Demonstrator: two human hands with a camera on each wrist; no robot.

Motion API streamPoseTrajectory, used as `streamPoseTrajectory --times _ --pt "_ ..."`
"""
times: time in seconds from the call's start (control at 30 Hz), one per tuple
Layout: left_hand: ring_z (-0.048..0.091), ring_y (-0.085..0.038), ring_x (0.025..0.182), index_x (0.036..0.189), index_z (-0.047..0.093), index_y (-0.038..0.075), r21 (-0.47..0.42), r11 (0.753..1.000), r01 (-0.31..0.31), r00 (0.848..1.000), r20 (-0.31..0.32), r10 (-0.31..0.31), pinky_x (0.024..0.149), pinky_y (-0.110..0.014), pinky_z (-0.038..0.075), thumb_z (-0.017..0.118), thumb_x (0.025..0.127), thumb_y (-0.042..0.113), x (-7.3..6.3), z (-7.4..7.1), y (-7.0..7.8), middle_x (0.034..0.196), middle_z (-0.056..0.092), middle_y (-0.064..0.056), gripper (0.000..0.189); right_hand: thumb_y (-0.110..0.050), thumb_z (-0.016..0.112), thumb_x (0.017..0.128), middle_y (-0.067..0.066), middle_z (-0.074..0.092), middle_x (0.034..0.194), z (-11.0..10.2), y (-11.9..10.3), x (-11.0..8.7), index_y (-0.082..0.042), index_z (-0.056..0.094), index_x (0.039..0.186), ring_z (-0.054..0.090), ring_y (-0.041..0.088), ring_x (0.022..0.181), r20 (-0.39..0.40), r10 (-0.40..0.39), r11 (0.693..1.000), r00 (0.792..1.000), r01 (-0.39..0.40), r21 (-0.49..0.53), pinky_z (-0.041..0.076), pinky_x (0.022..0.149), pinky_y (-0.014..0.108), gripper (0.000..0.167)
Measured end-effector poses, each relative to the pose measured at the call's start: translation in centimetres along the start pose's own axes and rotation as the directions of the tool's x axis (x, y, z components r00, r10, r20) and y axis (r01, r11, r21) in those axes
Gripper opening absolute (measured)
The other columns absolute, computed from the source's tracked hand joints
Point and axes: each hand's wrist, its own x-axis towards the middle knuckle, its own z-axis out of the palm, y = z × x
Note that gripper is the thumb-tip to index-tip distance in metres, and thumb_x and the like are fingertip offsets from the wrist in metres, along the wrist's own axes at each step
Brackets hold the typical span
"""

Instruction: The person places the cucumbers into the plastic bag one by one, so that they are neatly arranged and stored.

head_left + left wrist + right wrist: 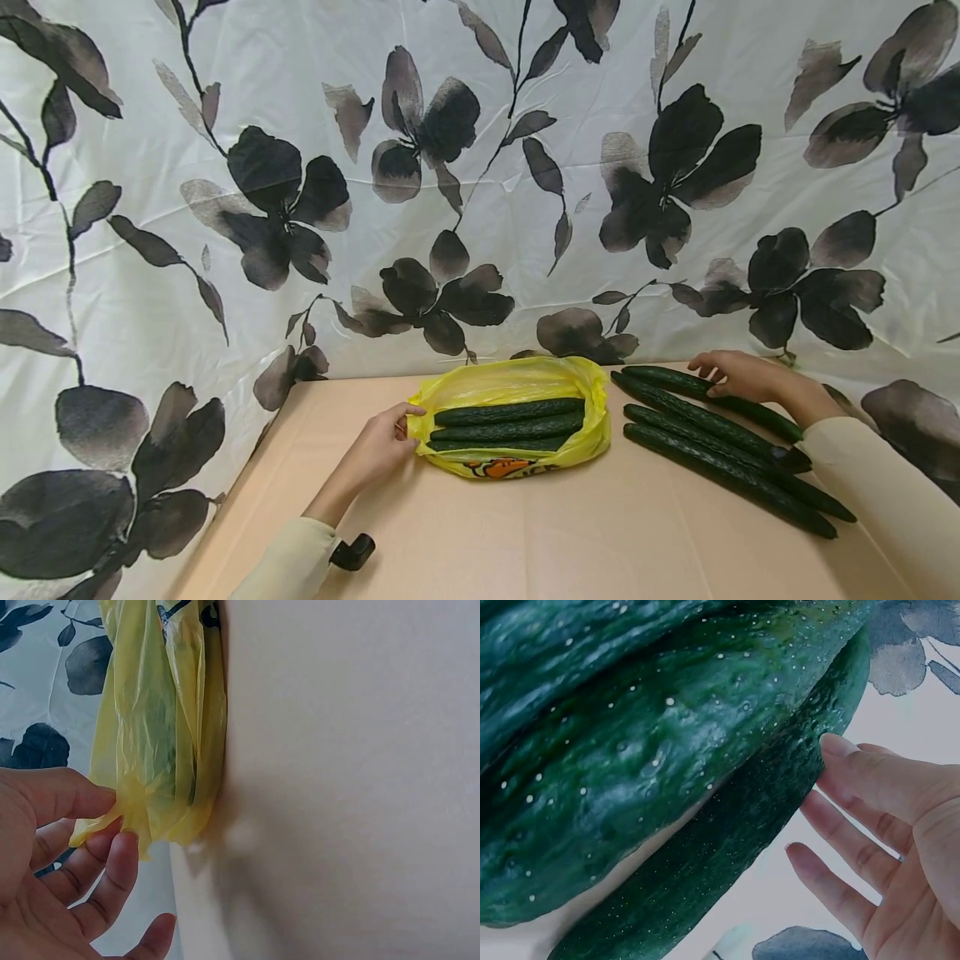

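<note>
My left hand [384, 442] pinches the left end of a yellow plastic bag [142, 742] between thumb and fingers. The bag lies on its side, its mouth spread toward me, with three dark green cucumbers [508, 412] visible inside. To the right of the bag, several more cucumbers [727, 458] lie side by side at a slant. My right hand [750, 379] is at the farthest one, a cucumber [705, 862] along the back of the group. Its thumb tip is right at that cucumber's side, and the other fingers stretch out loosely, not wrapped round it.
The table has a peach-coloured cover [570, 533]. Right behind its back edge hangs a white curtain [555, 225] with dark floral print, which also runs down the left side. A black band-like device [352, 552] sits at my left wrist.
</note>
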Motion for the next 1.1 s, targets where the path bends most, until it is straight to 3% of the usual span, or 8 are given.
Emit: streamPoseTrajectory --times 0.4,0.63,0.83,1.1 --pt "0.051 -0.016 0.078 0.127 0.065 0.004 -0.005 1.0 0.007 1.0 0.003 -0.007 0.066 -0.028 0.043 0.072 0.083 -0.006 0.1 0.0 0.0 0.085 0.052 -0.005 0.045 -0.001 0.071 0.09 0.034 0.061 0.12 0.3 0.6 0.6 0.017 0.049 0.133 0.064 0.049 0.107 0.033 0.026 0.999 0.999 -0.027 0.035 0.055 0.086 0.054 0.052" --pt "0.051 -0.016 0.078 0.126 0.066 0.005 0.002 1.0 0.002 1.0 0.0 -0.002 0.066 -0.028 0.043 0.072 0.083 -0.005 0.1 0.0 0.0 0.084 0.052 -0.004 0.045 0.0 0.07 0.09 0.035 0.061 0.121 0.8 1.4 0.8 0.014 0.053 0.131 0.06 0.052 0.111 0.021 0.009 1.0 1.0 -0.009 0.004 0.053 0.088 0.057 0.046" --pt "0.051 -0.016 0.078 0.125 0.067 0.006 0.003 1.0 0.012 1.0 -0.003 -0.012 0.067 -0.028 0.043 0.072 0.082 -0.005 0.1 0.0 0.1 0.085 0.052 -0.004 0.045 0.0 0.069 0.091 0.042 0.054 0.128 1.0 1.8 0.6 0.015 0.048 0.137 0.054 0.059 0.117 0.03 0.017 1.0 0.999 -0.018 0.026 0.051 0.089 0.06 0.053" --pt "0.051 -0.017 0.079 0.125 0.067 0.006 0.0 1.0 0.021 1.0 -0.001 -0.021 0.067 -0.028 0.043 0.072 0.083 -0.006 0.2 -0.1 0.2 0.086 0.052 -0.005 0.044 0.004 0.069 0.088 0.04 0.054 0.128 0.8 1.6 0.3 0.015 0.049 0.137 0.055 0.057 0.115 0.041 0.029 0.999 0.999 -0.03 0.015 0.052 0.088 0.059 0.054"
